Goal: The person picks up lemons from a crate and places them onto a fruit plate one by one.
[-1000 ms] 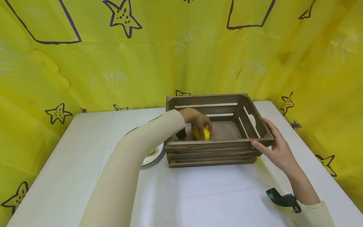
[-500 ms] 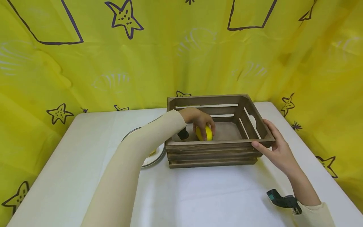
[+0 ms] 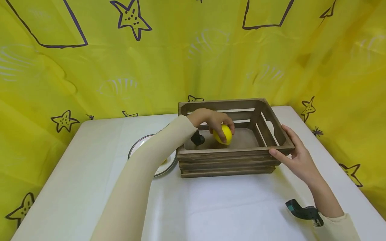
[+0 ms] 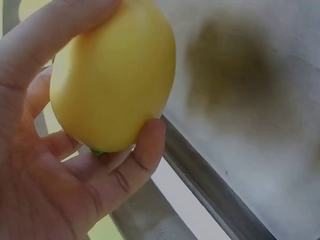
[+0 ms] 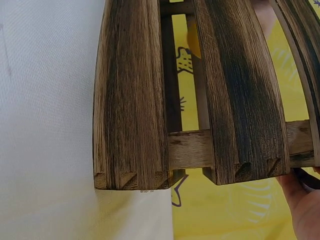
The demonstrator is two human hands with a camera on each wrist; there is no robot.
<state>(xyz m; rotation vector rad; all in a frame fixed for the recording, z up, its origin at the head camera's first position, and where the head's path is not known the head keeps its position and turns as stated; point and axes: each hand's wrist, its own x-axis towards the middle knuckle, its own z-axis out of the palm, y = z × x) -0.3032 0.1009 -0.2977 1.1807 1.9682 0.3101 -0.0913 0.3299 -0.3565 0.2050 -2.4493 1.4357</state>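
My left hand [image 3: 214, 119] reaches into a brown slatted wooden crate [image 3: 226, 163] and holds a smooth yellow lemon [image 3: 227, 134]. In the left wrist view the lemon [image 4: 115, 80] shows a small green tip, with thumb and fingers curled around its sides. A shadow lies below it on the crate floor [image 4: 300, 100]. My right hand [image 3: 297, 162] grips the crate's near right corner, thumb on the front rim, fingers over the right end. The right wrist view shows the crate's dark front slats [image 5: 135, 100] with part of the right hand [image 5: 306, 207] at the edge.
A white plate [image 3: 132, 147] with a dark rim stands left of the crate, partly hidden by my left sleeve; something yellow [image 3: 164, 161] lies on it. A white-covered table [image 3: 211, 207] is beneath. A yellow patterned curtain [image 3: 166, 67] hangs behind.
My left hand and the lemon have moved up and to the right inside the crate, and more of the lemon shows. The right hand keeps its grip on the crate's corner.
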